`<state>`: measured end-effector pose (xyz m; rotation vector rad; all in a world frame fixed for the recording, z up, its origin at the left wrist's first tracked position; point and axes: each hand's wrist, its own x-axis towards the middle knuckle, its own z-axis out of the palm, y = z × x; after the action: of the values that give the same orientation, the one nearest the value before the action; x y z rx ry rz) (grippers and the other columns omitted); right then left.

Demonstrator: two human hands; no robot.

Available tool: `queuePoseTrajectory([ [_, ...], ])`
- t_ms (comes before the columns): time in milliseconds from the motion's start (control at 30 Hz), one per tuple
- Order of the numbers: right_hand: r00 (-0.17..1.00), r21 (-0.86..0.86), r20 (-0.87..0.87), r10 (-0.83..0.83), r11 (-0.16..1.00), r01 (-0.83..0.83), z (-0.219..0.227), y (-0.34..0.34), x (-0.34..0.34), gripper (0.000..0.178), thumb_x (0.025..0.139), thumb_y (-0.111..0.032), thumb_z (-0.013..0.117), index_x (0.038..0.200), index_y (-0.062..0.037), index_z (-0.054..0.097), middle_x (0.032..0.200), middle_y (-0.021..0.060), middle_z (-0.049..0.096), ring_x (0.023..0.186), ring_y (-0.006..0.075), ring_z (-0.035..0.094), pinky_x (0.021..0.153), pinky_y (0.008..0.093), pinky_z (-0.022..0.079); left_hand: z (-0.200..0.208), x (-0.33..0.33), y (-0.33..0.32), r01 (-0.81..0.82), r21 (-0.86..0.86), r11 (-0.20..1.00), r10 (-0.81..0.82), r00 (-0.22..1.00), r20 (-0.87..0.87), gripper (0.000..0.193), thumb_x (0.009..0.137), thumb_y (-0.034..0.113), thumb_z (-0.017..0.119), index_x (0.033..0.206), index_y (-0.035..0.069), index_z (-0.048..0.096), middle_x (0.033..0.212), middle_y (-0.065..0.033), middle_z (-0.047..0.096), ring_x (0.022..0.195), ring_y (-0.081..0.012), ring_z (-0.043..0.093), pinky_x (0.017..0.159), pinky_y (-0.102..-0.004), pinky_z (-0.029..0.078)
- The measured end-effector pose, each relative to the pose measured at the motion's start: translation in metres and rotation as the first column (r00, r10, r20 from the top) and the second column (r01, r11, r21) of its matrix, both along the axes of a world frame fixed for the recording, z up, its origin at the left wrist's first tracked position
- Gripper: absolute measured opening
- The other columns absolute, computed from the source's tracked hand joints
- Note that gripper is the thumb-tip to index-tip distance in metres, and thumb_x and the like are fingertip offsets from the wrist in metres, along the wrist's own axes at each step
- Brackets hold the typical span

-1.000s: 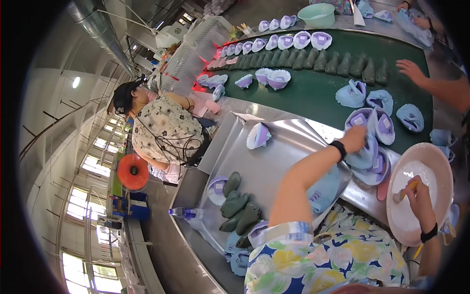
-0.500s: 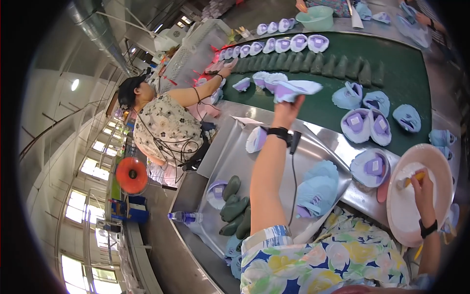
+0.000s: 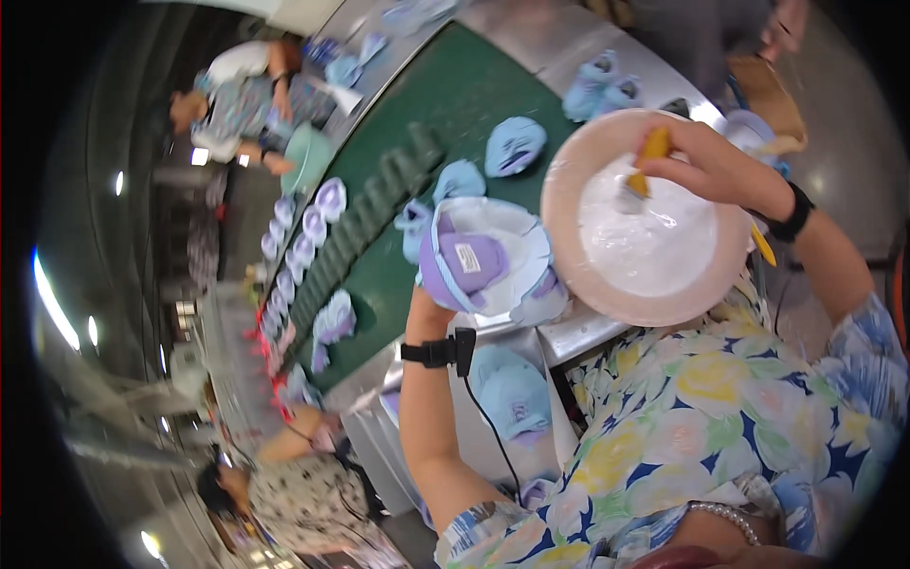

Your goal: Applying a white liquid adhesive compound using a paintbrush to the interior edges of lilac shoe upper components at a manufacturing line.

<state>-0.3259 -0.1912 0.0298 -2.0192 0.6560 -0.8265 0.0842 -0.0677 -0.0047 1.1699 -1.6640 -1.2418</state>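
Observation:
My left hand is raised beside the basin, its fingers mostly hidden behind a light blue and purple shoe upper that it holds. The upper's opening faces up, showing purple lining with a white label. My right hand grips a yellow-handled brush, its bristles down at the white liquid in a pale pink basin. The basin's near-left rim is close to the upper. More blue uppers lie on the green belt beyond my left hand.
A row of dark green shoe lasts and a line of purple-white uppers run along the belt. Below my left arm, blue uppers lie in a metal tray. Co-workers stand at the left and far side, near a pale green basin.
My view has swung toward the right. My left hand has come back from over the belt to beside the pink basin, now with an upper. My right hand still holds the brush over the basin.

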Motion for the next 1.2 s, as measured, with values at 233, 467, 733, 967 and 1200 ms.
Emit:
queuePoseTrajectory([
  [233, 0.967, -0.012, 0.142, -0.213, 0.976, 0.217, 0.03, 0.018, 0.019, 0.025, 0.087, -0.021, 0.066, 0.098, -0.0019, 0.054, 0.07, 0.0111, 0.061, 0.06, 0.0211, 0.058, 0.056, 0.0304, 0.044, 0.018, -0.097, -0.022, -0.242, 0.0, 0.97, 0.24, 0.965, -0.107, 0.059, 0.089, 0.022, 0.064, 0.138, 0.005, 0.037, 0.13, -0.0127, 0.054, 0.113, -0.0235, 0.058, 0.096, -0.0389, 0.05],
  [467, 0.883, 0.459, 0.199, -0.424, 0.837, 0.298, -0.01, 0.035, 0.029, 0.03, 0.087, -0.025, 0.066, 0.09, 0.0034, 0.055, 0.071, 0.0114, 0.063, 0.06, 0.0172, 0.06, 0.054, 0.0289, 0.047, -0.005, -0.126, -0.01, -0.252, -0.657, 0.711, 0.534, 0.801, 0.271, 0.07, 0.078, 0.017, 0.075, 0.136, -0.001, 0.04, 0.13, -0.014, 0.053, 0.118, -0.0239, 0.054, 0.1, -0.0378, 0.042],
  [733, 0.898, 0.577, 0.229, -0.376, 0.795, 0.186, 0.002, 0.043, 0.031, 0.029, 0.088, -0.024, 0.066, 0.09, 0.0033, 0.056, 0.074, 0.0101, 0.063, 0.062, 0.0142, 0.061, 0.055, 0.0266, 0.048, -0.007, -0.117, -0.021, -0.573, -0.464, 0.675, 0.543, 0.812, -0.213, 0.044, 0.089, 0.015, 0.062, 0.128, -0.002, 0.05, 0.127, -0.0117, 0.053, 0.108, -0.0241, 0.058, 0.093, -0.0357, 0.047],
  [967, 0.907, 0.205, 0.366, -0.209, 0.969, 0.14, -0.006, 0.027, 0.014, 0.018, 0.089, -0.017, 0.065, 0.099, -0.0051, 0.055, 0.083, 0.009, 0.064, 0.075, 0.0171, 0.063, 0.067, 0.03, 0.048, -0.019, -0.071, -0.017, -0.423, 0.148, 0.894, 0.446, 0.872, -0.202, 0.044, 0.09, 0.016, 0.06, 0.131, 0.005, 0.048, 0.127, -0.0111, 0.052, 0.11, -0.0235, 0.057, 0.094, -0.0402, 0.049],
  [1200, 0.875, -0.216, 0.467, 0.129, 0.976, -0.029, 0.009, 0.029, 0.033, 0.017, 0.09, -0.018, 0.062, 0.101, -0.0064, 0.054, 0.09, 0.0098, 0.062, 0.083, 0.0281, 0.062, 0.073, 0.0354, 0.048, -0.075, -0.11, 0.007, 0.044, 0.615, 0.787, 0.456, 0.631, -0.628, 0.046, 0.099, 0.03, 0.046, 0.139, 0.011, 0.035, 0.136, -0.0081, 0.045, 0.123, -0.0246, 0.047, 0.104, -0.0419, 0.041],
])
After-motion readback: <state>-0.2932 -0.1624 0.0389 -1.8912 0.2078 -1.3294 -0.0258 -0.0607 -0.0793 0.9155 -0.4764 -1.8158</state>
